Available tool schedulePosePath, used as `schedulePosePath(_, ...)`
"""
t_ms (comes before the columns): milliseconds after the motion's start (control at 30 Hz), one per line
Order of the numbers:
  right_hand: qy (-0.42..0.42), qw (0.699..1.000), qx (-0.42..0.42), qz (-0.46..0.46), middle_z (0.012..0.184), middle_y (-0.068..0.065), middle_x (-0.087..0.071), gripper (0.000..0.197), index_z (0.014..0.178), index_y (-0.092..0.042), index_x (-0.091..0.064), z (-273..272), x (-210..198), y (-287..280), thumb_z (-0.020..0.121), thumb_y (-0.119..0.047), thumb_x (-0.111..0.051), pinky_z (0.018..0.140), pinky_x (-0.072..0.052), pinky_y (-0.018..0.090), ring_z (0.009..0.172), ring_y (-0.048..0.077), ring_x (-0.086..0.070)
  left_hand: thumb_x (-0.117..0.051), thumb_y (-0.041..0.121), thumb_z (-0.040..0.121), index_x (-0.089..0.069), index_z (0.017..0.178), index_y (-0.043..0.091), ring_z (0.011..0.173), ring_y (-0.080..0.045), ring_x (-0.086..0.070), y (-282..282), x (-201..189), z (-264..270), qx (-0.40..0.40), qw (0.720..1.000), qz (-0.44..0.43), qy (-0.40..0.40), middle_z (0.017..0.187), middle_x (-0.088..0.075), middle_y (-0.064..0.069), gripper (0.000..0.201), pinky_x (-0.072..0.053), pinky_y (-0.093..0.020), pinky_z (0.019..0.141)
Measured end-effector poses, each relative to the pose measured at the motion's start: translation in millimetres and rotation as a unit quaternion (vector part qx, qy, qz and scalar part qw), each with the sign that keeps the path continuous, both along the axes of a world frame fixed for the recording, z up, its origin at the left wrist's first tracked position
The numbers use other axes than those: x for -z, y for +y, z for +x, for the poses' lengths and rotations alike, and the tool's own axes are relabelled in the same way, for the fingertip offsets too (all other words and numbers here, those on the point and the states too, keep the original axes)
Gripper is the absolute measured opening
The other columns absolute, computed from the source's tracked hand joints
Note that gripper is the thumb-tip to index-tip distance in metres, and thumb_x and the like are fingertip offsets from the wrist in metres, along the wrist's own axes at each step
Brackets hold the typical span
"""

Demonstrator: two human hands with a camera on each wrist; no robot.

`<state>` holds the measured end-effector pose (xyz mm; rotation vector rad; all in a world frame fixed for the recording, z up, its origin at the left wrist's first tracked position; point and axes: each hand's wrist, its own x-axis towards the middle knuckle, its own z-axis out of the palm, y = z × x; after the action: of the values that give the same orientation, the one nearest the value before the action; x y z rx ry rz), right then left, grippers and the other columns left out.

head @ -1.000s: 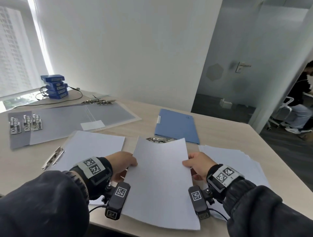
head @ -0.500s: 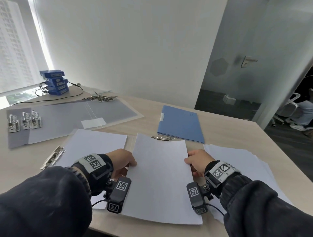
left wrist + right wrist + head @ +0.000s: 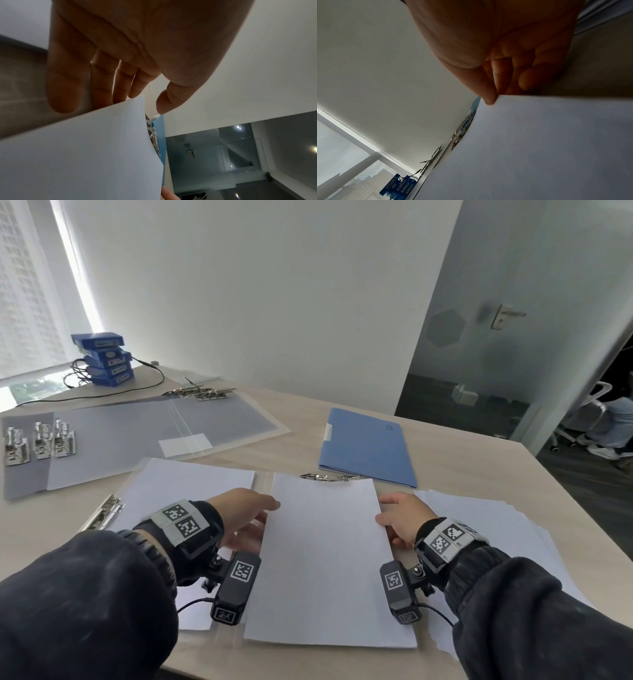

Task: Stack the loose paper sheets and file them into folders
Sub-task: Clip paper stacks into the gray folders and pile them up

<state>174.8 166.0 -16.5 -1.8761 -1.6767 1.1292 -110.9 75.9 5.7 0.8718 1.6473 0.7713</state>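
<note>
Between the two hands, flat on the bench (image 3: 301, 436), lies the sheet (image 3: 329, 556), its long axis running away from the person toward the clip (image 3: 325, 477) at its far edge. Each hand is at one long edge, equally near. The left hand (image 3: 239, 515) touches its edge with fingers (image 3: 68, 88) nearly straight and thumb clear. The right hand (image 3: 402, 518) pinches the other edge. A second ago the far edge bowed upward; now it lies level.

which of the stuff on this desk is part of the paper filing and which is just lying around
Job: centre sheets, loose sheet pile, left sheets, blue folder, grey folders, metal clip.
Lying about: blue boxes, black cable.
</note>
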Motion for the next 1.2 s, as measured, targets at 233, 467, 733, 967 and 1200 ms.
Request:
schedulePosePath(233, 0.046, 0.998, 0.03, 0.006, 0.093, 0.006, -0.069, 0.032, 0.125, -0.023, -0.057, -2.4, -3.0, 1.1, 0.094, -0.02, -0.062, 0.062, -0.046, 0.027, 0.071, 0.018, -0.06, -0.066, 0.025, 0.095, -0.065, 0.119, 0.015, 0.111, -0.026, -0.064, 5.1, 0.0, 1.1, -0.003, 0.999, 0.038, 0.014, 0.123, -0.064, -0.008, 0.026, -0.059, -0.037, 0.06)
schedulePosePath(467, 0.062, 0.997, 0.037, 0.016, 0.11, 0.005, -0.071, 0.022, 0.115, -0.03, -0.058, -7.7, -9.4, 0.4, 0.094, -0.027, -0.061, 0.064, -0.043, 0.029, 0.076, 0.014, -0.063, -0.065, 0.027, 0.095, -0.065, 0.119, 0.018, 0.116, -0.027, -0.061, 9.5, 3.4, -0.2, 0.008, 0.999, 0.046, 0.027, 0.125, -0.063, -0.006, 0.026, -0.061, -0.041, 0.069)
schedulePosePath(733, 0.043, 0.998, 0.026, 0.027, 0.114, 0.007, -0.071, 0.016, 0.109, -0.027, -0.062, -8.9, -17.5, 2.0, 0.094, -0.025, -0.058, 0.057, -0.04, 0.024, 0.077, 0.014, -0.066, -0.064, 0.032, 0.095, -0.065, 0.117, 0.022, 0.109, -0.02, -0.06, 19.1, -3.1, -0.7, 0.042, 0.99, 0.065, 0.116, 0.118, -0.062, -0.001, 0.024, -0.062, -0.04, 0.076)
schedulePosePath(967, 0.048, 0.998, 0.003, 0.028, 0.1, 0.003, -0.065, 0.018, 0.109, -0.019, -0.065, -27.4, -24.9, 12.4, 0.094, -0.022, -0.055, 0.064, -0.045, 0.029, 0.082, 0.015, -0.064, -0.064, 0.048, 0.092, -0.057, 0.134, 0.029, 0.118, -0.019, -0.056, 47.1, -17.0, 7.8, 0.203, 0.885, 0.09, 0.41, 0.134, -0.057, 0.003, 0.046, -0.044, -0.03, 0.092)
schedulePosePath(1200, 0.125, 0.991, 0.035, -0.01, 0.113, 0.004, -0.06, 0.013, 0.106, -0.023, -0.059, -50.5, -12.7, 31.5, 0.093, -0.025, -0.058, 0.071, -0.054, 0.034, 0.095, 0.02, -0.065, -0.072, 0.064, 0.078, -0.048, 0.145, 0.041, 0.132, -0.02, -0.05, 64.6, -4.8, 10.3, 0.316, 0.803, 0.047, 0.502, 0.148, -0.049, 0.009, 0.075, -0.044, -0.038, 0.107)
